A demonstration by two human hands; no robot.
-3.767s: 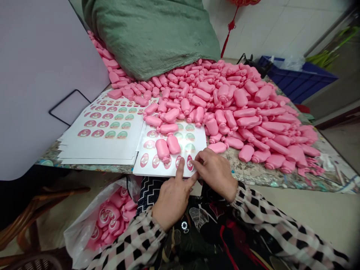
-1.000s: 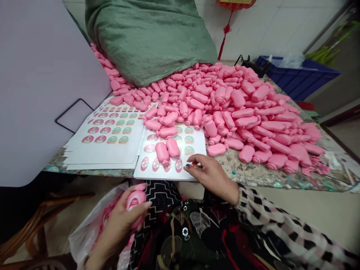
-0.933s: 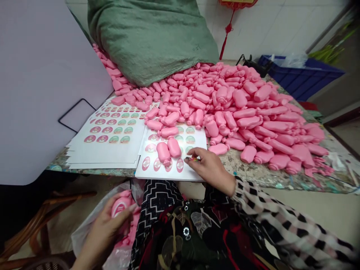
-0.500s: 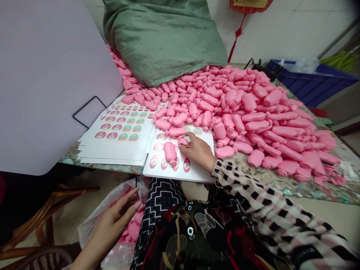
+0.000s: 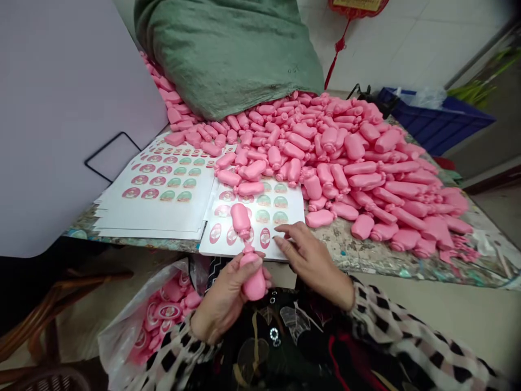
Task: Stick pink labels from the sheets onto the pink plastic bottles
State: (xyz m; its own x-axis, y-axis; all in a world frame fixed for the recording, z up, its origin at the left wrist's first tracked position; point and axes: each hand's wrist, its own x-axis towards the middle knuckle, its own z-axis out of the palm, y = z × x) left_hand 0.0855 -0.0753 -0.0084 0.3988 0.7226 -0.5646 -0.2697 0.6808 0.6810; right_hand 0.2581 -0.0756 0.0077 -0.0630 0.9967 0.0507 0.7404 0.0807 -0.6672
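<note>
My left hand [image 5: 228,290] is closed around a small pink plastic bottle [image 5: 253,278], held over my lap with its narrow end toward the table. No label shows on the side facing me. My right hand [image 5: 307,255] hovers by the front edge of a sticker sheet [image 5: 291,247], thumb and forefinger apart and nothing visible between them. Closest to those fingertips is a pink oval sticker [image 5: 265,238] on the sheet. Another pink bottle [image 5: 240,218] lies on the sheet, over some of the stickers.
A large heap of pink bottles [image 5: 366,179] covers the table behind, spilling from a green sack [image 5: 232,60]. Stacked sticker sheets [image 5: 163,217] lie at left beside a pale panel [image 5: 73,108]. Below hangs a clear bag [image 5: 112,339] of labelled bottles. A blue crate [image 5: 439,125] stands at right.
My left hand has come up from beside the bag and now holds a bottle. My right hand has let go of the bottle on the sheet and drawn back toward me.
</note>
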